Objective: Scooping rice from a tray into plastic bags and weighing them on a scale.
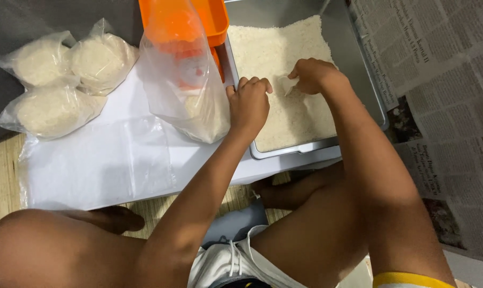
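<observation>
Head view, looking down on a person seated on a woven straw floor mat [1,176]. A grey metal tray [358,69], rectangular with rounded corners, holds a bed of white rice [273,50] that covers most of its floor; the far right part of the floor shows bare. The right hand [312,74] is down in the rice near the tray's middle, fingers curled shut around a small pale scoop [287,85], of which only a part shows. The left hand [249,104] is closed in a loose fist on the mouth of a clear plastic bag [185,90], at the tray's left rim. The bag stands upright, partly filled with rice at its bottom, just beside the tray's left wall. Behind the bag is an orange plastic scale [212,16], seen partly through the film. All rests on a white plastic sheet [102,165]. Three tied clear bags of rice [60,80] lie clustered at the sheet's far left corner, touching one another. Sheets of newspaper [444,69] cover the floor right of the tray.
</observation>
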